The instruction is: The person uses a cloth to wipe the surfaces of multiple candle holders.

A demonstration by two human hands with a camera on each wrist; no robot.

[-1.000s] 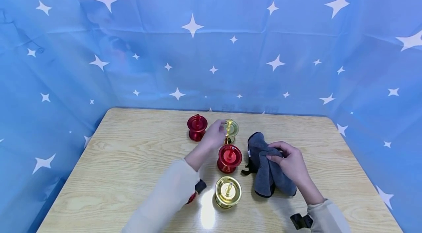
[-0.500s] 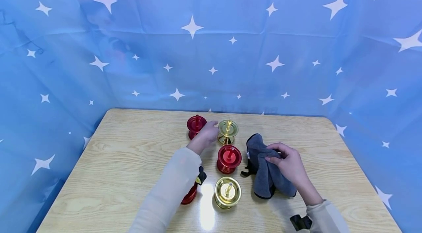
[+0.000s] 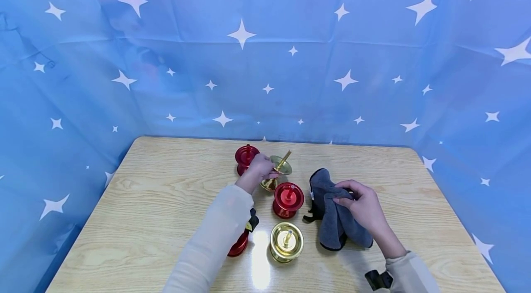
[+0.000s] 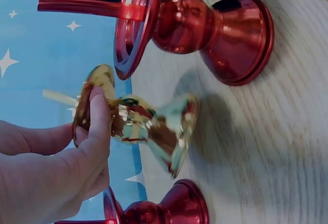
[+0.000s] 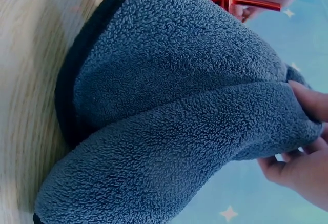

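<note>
My left hand (image 3: 259, 167) pinches the dish rim of a small gold candle holder (image 4: 134, 119), thumb on one side and fingers on the other. The holder leans, its spike (image 3: 284, 159) slanting to the upper right in the head view. In the left wrist view its base appears lifted off the wood. My right hand (image 3: 365, 203) pinches a dark grey terry towel (image 3: 338, 210) by a bunched fold; the towel hangs down onto the table. Beside the left hand stands a red candle holder (image 3: 244, 155), and another red candle holder (image 3: 287, 198) stands just nearer.
A larger gold candle holder (image 3: 286, 241) stands towards the front of the wooden table (image 3: 166, 201). One more red candle holder (image 3: 238, 244) is partly hidden under the left sleeve. A blue curtain with white stars (image 3: 265, 62) hangs behind the table.
My left hand drew back from the small gold candle holder, then took hold of its rim. The holder has tilted and shifted left and nearer. The right hand and towel stay nearly still.
</note>
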